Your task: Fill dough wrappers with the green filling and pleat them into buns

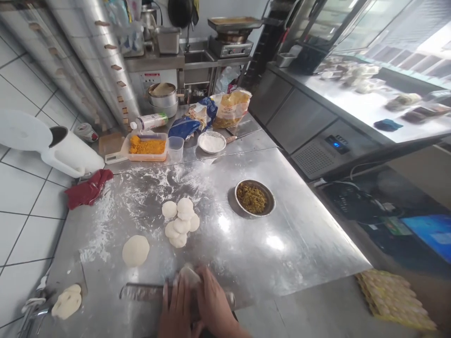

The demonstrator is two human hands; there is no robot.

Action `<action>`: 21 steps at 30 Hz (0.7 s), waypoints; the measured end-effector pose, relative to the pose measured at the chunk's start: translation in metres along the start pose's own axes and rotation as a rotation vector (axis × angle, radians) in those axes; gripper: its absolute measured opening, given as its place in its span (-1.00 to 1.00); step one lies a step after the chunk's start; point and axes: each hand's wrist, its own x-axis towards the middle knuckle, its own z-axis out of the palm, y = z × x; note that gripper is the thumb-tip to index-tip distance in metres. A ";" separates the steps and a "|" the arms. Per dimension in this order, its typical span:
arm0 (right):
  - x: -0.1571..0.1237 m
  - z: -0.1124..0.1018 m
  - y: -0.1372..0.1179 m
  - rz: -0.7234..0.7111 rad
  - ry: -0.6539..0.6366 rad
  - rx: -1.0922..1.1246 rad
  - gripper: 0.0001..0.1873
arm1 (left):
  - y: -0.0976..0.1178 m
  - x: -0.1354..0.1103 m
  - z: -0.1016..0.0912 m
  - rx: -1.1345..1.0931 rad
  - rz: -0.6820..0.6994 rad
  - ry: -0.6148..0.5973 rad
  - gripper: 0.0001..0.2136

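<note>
- A steel table [299, 244] in a tiled kitchen. The flour [141, 188] lies thick well beyond the rolling pin and to its left, while the steel close around the pin looks almost bare.
- The dough piece [189, 273] sits on the table just beyond the middle of the rolling pin [141, 292], touching it and showing past my fingertips.
- My left hand [176, 307] and right hand [214, 305] lie side by side on the pin. The fingers are stretched flat, pressing down, not curled around anything.
- With so little flour here, I judge the dough could stick to the steel or to the pin and tear.
- The pin lies close to the table's front edge. Flat palms give no real grip, so a hard pull towards me could send it off.
- My hands look crowded at the pin's middle and right, so uneven pressure could leave the dough lopsided.
- Beyond the pin lies one flattened round [136, 250], and further beyond, a pile of dough rounds [181, 220] touching and overlapping. They could stick together.
- The bowl of filling [254, 198] stands beyond the pin to the right, well apart.
</note>
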 end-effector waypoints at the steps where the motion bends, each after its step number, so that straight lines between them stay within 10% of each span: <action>1: 0.004 0.000 0.000 -0.012 0.001 -0.002 -0.62 | -0.002 0.010 0.003 -0.030 -0.035 -0.111 -0.15; 9: 0.012 -0.008 0.005 0.005 0.004 0.014 -0.64 | 0.008 0.002 -0.001 -0.044 -0.005 0.039 -0.05; 16: 0.030 -0.007 0.006 -0.038 -0.026 0.023 -0.77 | 0.004 0.019 0.006 -0.068 -0.045 -0.161 -0.02; 21: 0.004 -0.009 0.011 0.014 0.004 0.047 -0.63 | 0.011 -0.005 -0.001 -0.008 0.039 0.021 -0.09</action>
